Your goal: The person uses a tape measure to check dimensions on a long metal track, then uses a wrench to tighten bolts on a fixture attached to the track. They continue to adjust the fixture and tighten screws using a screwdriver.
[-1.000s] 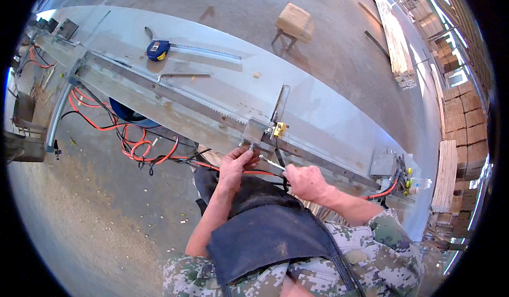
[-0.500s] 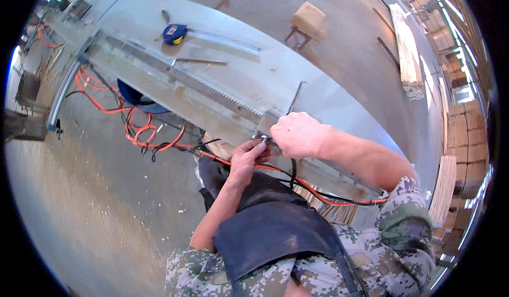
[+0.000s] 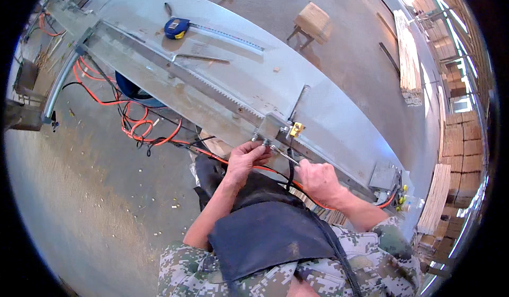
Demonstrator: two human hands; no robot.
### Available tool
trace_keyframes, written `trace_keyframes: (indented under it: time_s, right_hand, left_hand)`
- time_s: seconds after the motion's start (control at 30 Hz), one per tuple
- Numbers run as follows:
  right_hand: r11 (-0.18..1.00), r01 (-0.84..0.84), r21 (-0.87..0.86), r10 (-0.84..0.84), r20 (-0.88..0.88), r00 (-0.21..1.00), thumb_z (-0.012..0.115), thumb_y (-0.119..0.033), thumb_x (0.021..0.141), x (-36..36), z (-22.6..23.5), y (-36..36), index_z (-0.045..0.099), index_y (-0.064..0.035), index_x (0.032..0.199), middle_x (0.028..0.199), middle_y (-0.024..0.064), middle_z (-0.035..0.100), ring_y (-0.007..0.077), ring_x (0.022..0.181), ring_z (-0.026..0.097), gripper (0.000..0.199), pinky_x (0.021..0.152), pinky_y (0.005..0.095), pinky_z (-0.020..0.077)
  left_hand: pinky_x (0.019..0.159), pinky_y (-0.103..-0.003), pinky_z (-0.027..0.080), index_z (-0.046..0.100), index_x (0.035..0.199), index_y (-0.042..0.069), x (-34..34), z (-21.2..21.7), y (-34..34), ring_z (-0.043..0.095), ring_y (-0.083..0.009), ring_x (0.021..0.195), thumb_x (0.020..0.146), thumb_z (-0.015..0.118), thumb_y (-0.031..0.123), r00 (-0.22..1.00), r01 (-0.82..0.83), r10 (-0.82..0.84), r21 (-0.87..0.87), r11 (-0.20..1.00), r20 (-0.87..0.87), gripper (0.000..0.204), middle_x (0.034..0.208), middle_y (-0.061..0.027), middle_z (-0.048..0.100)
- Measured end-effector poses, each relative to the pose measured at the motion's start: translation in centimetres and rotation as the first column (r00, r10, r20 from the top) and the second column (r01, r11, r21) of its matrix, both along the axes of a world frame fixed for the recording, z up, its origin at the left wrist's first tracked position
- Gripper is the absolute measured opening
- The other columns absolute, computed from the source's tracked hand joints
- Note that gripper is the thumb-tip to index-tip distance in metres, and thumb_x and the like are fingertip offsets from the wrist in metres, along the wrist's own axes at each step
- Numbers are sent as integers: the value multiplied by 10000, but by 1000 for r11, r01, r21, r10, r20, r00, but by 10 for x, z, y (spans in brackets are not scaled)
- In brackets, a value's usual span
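A grey metal bracket (image 3: 274,125) sits on the long toothed rail, with bolts on its near side. Thumb and fingertips of my left hand (image 3: 245,160) are pinched at a small bolt (image 3: 266,142) there. From the right, my right hand (image 3: 319,182) is closed round a slim silver wrench (image 3: 286,155). The wrench's far end meets the bolt beside my left fingertips; exactly how it fits on cannot be made out. A yellow fitting (image 3: 297,130) and a dark rod (image 3: 299,102) stand just beyond the bracket.
On the grey tabletop (image 3: 238,26) lie a blue tape measure (image 3: 176,28), a steel ruler (image 3: 228,37) and a bent hex key (image 3: 201,58). Orange hoses (image 3: 139,128) loop below the near edge. A wooden stool (image 3: 313,21) and stacked timber (image 3: 407,58) stand beyond.
My right hand has moved down and right, away from the bracket, bringing the wrench and the yellow fitting into sight. My left hand stays at the bolt.
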State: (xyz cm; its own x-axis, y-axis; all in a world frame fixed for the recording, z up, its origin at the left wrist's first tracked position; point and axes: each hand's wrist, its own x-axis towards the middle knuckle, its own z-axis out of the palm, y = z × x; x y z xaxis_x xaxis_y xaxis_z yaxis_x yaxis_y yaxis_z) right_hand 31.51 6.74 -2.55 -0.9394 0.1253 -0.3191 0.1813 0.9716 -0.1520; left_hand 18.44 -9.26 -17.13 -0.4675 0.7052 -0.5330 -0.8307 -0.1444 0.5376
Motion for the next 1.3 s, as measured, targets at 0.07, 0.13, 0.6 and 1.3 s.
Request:
trace_keyframes:
  time_s: [0.07,0.13,0.6,1.3]
  right_hand:
    - [999,-31,18,29,101,994,583,-218,955,-17,15,7,551,-32,841,631,169,638,356,599,671,221,531,451,522]
    - [999,-50,-6,50,148,988,590,-183,918,-40,21,12,584,-22,844,665,189,654,377,635,681,177,571,474,541]
    - [928,-371,-35,358,355,864,643,-93,740,-137,59,-2,689,14,781,773,218,698,388,775,708,123,682,466,576]
    - [998,-30,-50,38,172,984,595,-160,894,-44,39,10,569,-25,869,676,206,660,383,652,682,140,574,502,523]
  left_hand:
    - [807,-324,599,668,1169,-20,-1,1,0,722,-182,910,973,665,165,1000,4,-4,4,1000,5,270,1040,-117,739]
    - [803,-322,600,679,1143,-13,0,-1,1,720,-173,892,971,672,172,1000,-10,10,17,1000,3,253,1023,-112,741]
    - [797,-310,580,701,1104,3,0,-5,1,719,-163,898,981,660,177,999,18,-17,29,999,-31,217,1044,-89,748]
    - [853,-346,586,674,1170,-7,-4,-5,0,730,-211,946,977,654,154,999,35,-36,17,999,8,253,1073,-118,741]
